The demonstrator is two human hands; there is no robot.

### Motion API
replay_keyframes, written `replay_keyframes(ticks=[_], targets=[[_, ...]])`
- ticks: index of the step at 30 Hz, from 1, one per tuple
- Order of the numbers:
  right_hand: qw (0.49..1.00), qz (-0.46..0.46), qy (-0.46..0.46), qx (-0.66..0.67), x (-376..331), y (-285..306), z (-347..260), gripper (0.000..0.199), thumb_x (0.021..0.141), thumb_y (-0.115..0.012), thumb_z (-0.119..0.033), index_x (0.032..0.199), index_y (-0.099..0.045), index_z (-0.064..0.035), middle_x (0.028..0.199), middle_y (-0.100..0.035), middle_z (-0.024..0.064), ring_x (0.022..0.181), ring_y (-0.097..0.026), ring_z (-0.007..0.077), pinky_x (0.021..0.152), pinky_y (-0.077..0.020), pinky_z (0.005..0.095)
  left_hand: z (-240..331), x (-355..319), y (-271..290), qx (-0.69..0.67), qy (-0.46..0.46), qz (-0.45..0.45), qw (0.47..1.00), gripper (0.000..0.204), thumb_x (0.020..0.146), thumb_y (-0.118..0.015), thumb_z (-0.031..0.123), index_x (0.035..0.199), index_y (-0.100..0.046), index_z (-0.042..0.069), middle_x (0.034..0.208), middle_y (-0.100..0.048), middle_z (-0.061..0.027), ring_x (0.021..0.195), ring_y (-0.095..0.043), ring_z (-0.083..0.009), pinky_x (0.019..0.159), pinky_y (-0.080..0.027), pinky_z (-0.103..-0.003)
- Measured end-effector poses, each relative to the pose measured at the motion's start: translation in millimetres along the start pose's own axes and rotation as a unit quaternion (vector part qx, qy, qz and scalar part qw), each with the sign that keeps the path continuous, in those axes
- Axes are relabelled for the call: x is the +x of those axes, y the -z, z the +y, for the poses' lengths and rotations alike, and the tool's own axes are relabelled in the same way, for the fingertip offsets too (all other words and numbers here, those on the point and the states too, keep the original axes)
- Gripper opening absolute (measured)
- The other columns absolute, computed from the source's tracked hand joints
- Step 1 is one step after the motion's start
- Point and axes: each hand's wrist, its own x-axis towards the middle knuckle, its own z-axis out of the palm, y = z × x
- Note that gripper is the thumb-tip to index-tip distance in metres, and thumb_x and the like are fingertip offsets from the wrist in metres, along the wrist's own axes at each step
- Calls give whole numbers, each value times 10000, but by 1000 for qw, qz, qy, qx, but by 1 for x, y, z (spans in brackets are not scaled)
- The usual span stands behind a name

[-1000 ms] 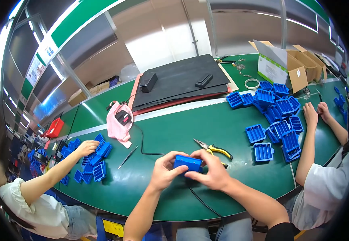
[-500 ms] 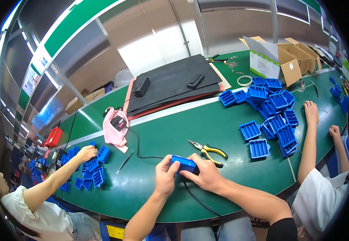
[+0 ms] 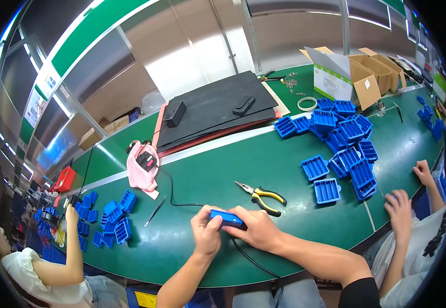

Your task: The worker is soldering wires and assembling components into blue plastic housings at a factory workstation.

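Much open green tabletop lies beyond the near edge (pliers just ahead); left hand and right hand together clasp a blue, oblong, partly covered case.

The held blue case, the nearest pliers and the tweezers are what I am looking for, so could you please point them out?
Blue case (image 3: pixel 228 218): head view, on its upward-facing side.
Pliers (image 3: pixel 255 193): head view, around the pivot.
Tweezers (image 3: pixel 155 211): head view, about midway along their length.

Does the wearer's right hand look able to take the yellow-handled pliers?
Probably not immediately: the right hand holds the blue case together with the left hand, though nothing visible blocks the nearby pliers.
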Motion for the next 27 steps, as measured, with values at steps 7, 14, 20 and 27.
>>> replay_keyframes(ticks=[7,14,20,27], targets=[[997,67,34,19,5,3,2,383,790,-735,-246,1072,-584,-36,832,-660,145,692,-657,316,587,-518,376,8,3,-5,49,15,-14,999,165,878,-604,81,998,-586,-31,980,-613,-85,910,-568,-133,831,-451,-270],[999,47,19,-17,4,7,0,349,787,-724,-199,1066,-602,-29,915,-668,135,731,-664,300,622,-531,368,7,8,-4,73,82,-25,994,270,927,-547,101,1165,-549,-26,1110,-584,-89,1007,-556,-141,845,-462,-269],[994,72,55,-59,4,4,7,356,777,-720,-210,1063,-605,-32,922,-665,124,704,-655,303,598,-529,376,15,8,-5,-17,130,-63,989,287,933,-483,90,1196,-520,-19,1139,-575,-111,997,-570,-157,844,-476,-289],[994,51,55,-78,5,5,6,362,784,-708,-215,1079,-596,-37,903,-661,123,685,-652,299,578,-527,375,9,8,-1,-47,130,-53,989,226,915,-492,80,1121,-527,-6,1097,-572,-103,979,-576,-165,840,-488,-299]])
